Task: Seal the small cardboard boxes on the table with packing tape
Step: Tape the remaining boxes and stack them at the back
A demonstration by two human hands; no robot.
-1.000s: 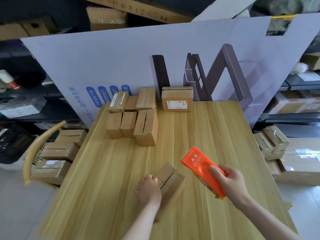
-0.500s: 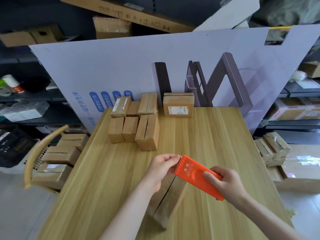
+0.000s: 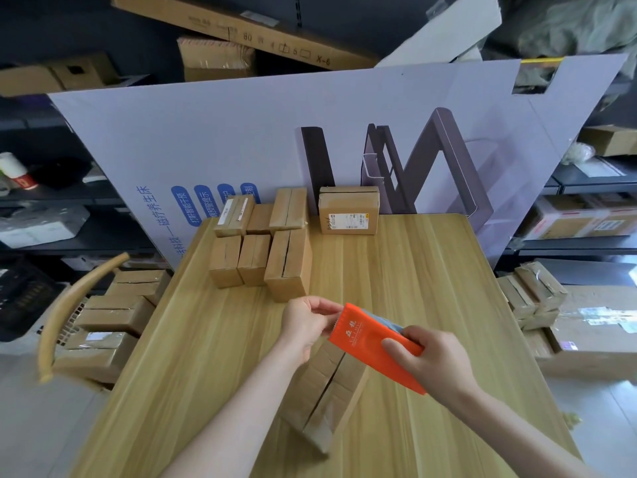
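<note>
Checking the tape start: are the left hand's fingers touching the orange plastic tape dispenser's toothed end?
Touching. The head view shows the left hand pinching at the toothed edge of the orange plastic tape dispenser.

Orange tape dispenser (image 3: 375,343), brown boxes (image 3: 262,243)

Under my grip, the orange tape dispenser (image 3: 374,346) looks like smooth, slightly glossy plastic. The box (image 3: 327,391) below is matt brown cardboard, its near end perhaps shiny with tape. Tabletop (image 3: 431,288): pale wood grain, smooth satin finish.
</note>
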